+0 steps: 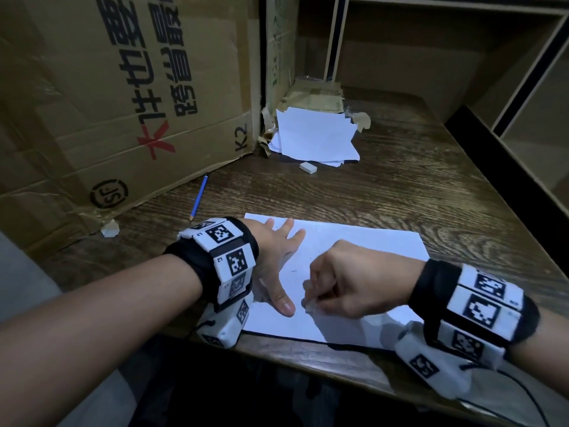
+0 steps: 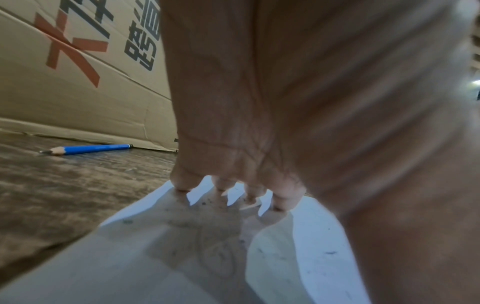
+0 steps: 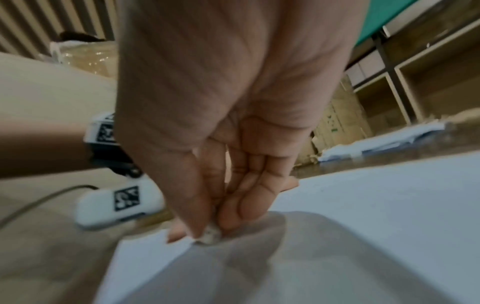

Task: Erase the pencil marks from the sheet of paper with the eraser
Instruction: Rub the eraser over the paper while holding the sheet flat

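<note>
I am pinching the eraser (image 3: pixel 210 236) between the thumb and fingertips of my right hand (image 1: pixel 348 285), its tip pressing the near part of the sheet of paper (image 1: pixel 363 241). I am judging short, firm strokes best, working away from my left hand (image 1: pixel 277 260), which is lying flat with fingers spread, pinning the sheet's left side so it cannot buckle. Faint marks (image 1: pixel 294 270) are showing between the hands. Farther off, a blue pencil (image 1: pixel 198 197) and a spare eraser (image 1: pixel 308 168) are lying on the desk.
</note>
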